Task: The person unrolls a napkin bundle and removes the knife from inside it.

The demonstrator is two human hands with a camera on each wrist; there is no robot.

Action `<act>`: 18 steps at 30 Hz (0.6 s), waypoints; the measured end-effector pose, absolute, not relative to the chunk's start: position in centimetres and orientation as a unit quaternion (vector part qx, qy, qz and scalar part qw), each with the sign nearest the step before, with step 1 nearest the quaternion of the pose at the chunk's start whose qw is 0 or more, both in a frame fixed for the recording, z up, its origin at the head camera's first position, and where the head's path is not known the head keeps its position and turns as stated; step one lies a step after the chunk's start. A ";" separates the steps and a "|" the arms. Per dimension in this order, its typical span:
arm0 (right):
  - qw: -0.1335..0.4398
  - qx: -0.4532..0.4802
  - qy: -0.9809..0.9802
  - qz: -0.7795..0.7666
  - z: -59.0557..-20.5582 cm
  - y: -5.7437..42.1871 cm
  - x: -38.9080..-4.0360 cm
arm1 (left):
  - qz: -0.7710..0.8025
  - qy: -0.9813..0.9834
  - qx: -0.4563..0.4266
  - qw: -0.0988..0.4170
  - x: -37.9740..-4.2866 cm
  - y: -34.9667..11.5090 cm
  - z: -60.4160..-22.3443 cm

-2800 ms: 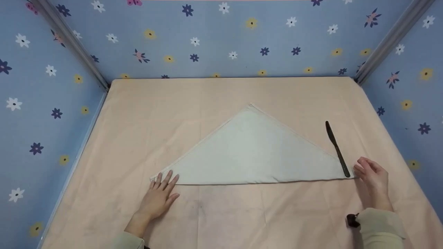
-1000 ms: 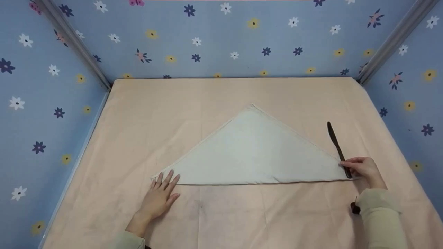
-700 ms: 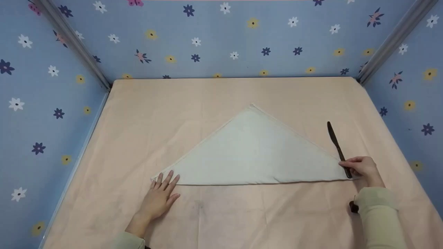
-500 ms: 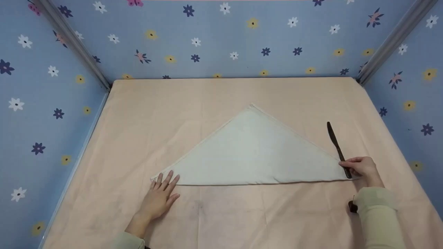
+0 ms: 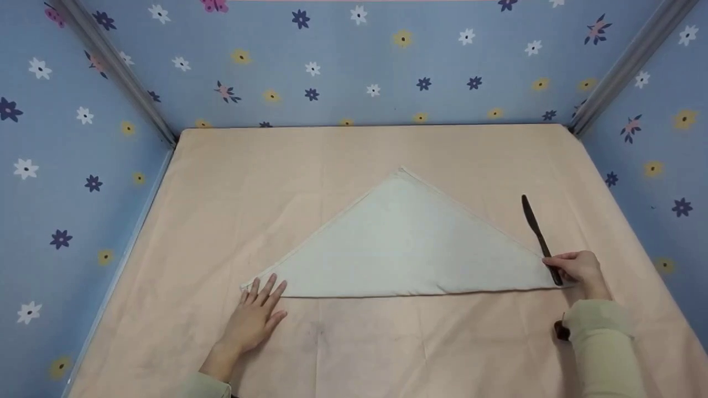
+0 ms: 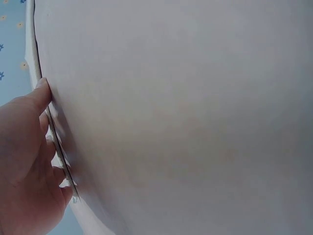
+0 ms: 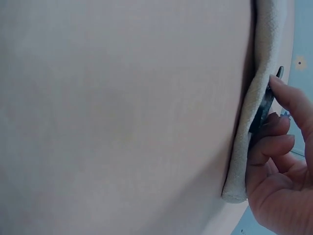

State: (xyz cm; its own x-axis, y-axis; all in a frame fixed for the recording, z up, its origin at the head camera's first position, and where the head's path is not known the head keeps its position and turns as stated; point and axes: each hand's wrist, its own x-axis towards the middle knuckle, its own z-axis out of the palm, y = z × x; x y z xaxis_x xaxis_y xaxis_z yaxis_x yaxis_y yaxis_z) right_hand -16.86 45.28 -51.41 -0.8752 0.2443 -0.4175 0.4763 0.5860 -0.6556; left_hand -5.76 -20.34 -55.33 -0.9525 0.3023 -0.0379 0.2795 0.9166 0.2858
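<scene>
A pale, whitish cloth napkin lies folded into a triangle, its point away from me and its long fold toward me. My left hand rests on its left corner with fingers spread. Across the right corner lies a dark table knife, tilted, its far end reaching past the cloth. My right hand pinches the knife's near part between thumb and fingers. In the right wrist view, the dark knife shows beside the rolled-looking cloth edge, with the curled fingers partly covering it.
A peach cloth covers the table. Blue flowered panels stand along its back and both sides, with grey posts at the far corners. A dark wrist device shows by the right sleeve.
My right hand has moved left from beside the cloth's right corner onto the knife and taken hold of it. Over the last second the hands, knife and napkin have hardly moved.
</scene>
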 end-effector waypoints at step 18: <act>0.118 0.225 0.865 -0.432 -51.2 44.5 -16.5 | 0.143 0.979 0.141 0.043 -5.7 -20.3 -55.3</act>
State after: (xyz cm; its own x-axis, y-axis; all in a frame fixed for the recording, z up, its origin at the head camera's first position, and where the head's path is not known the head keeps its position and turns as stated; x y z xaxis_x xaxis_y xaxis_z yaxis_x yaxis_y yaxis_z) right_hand -16.54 44.49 -51.20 -0.8709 0.2873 -0.3988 0.4914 0.5248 -0.6950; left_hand -5.71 -20.30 -55.30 -0.9568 0.2875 -0.0443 0.2627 0.9193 0.2929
